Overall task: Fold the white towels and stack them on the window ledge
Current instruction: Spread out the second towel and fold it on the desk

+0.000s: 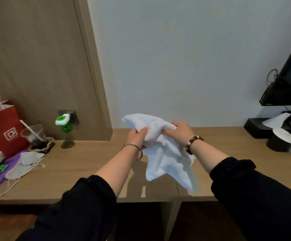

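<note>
Towel position: white towel (165, 153) held above wooden counter (89, 162), bulk hanging down and rightward.
Left hand (138, 136): fingers curled round bunched upper edge.
Right hand (179, 132): likewise gripping, just beside.

I see soft, dim indoor light; a faint shadow lies on the light-brown wooden tabletop (71, 171) at 6 o'clock. Frame edges bow; detail looks slightly blurred.

soft white cloth towel (165, 153), matt wood-grain counter (82, 162)
</note>
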A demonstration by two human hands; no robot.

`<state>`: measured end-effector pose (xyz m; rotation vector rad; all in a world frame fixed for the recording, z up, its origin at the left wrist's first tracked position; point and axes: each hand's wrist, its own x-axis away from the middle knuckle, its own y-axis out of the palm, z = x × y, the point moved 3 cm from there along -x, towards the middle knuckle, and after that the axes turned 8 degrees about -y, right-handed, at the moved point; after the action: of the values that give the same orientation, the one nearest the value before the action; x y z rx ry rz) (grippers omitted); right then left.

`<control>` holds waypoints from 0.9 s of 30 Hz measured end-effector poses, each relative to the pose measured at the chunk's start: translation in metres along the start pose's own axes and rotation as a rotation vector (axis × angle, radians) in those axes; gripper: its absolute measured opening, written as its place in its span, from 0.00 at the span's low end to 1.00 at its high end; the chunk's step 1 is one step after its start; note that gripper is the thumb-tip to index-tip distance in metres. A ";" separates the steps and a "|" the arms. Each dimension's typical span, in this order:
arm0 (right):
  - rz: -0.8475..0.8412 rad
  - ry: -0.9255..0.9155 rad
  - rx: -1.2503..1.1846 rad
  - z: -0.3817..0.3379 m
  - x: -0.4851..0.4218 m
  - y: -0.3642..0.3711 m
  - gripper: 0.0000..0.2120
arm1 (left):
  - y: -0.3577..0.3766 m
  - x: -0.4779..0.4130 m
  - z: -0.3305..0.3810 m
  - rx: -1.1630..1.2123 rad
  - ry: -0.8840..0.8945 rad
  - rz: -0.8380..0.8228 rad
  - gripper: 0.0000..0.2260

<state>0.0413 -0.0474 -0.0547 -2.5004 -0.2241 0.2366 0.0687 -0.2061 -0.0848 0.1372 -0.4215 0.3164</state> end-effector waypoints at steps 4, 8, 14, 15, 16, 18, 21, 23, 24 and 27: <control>0.022 0.135 -0.022 0.043 -0.048 -0.030 0.09 | 0.052 -0.061 0.011 -0.068 -0.067 -0.111 0.13; 0.074 0.251 -0.050 0.095 -0.068 -0.058 0.10 | 0.109 -0.104 0.007 -0.188 -0.124 -0.181 0.15; 0.105 0.335 -0.099 0.170 -0.082 -0.099 0.07 | 0.186 -0.133 -0.015 -0.217 -0.210 -0.268 0.13; 0.102 0.335 -0.108 0.183 -0.086 -0.105 0.09 | 0.198 -0.136 -0.018 -0.220 -0.215 -0.268 0.12; 0.089 0.342 -0.113 0.194 -0.090 -0.108 0.10 | 0.207 -0.140 -0.021 -0.227 -0.224 -0.259 0.12; 0.032 0.361 -0.105 0.217 -0.099 -0.117 0.07 | 0.228 -0.149 -0.029 -0.254 -0.240 -0.219 0.13; -0.057 0.366 -0.036 0.261 -0.111 -0.133 0.09 | 0.264 -0.165 -0.051 -0.311 -0.283 -0.163 0.16; -0.095 0.326 0.037 0.292 -0.120 -0.146 0.08 | 0.288 -0.170 -0.068 -0.326 -0.302 -0.088 0.18; -0.108 0.304 0.060 0.305 -0.122 -0.150 0.16 | 0.296 -0.171 -0.077 -0.368 -0.284 -0.024 0.21; -0.252 0.148 0.215 0.329 -0.115 -0.142 0.33 | 0.306 -0.161 -0.104 -0.594 -0.063 0.146 0.37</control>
<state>-0.1580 0.2265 -0.2199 -2.2375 -0.4257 -0.0271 -0.1317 0.0585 -0.2262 -0.4669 -0.5733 0.3194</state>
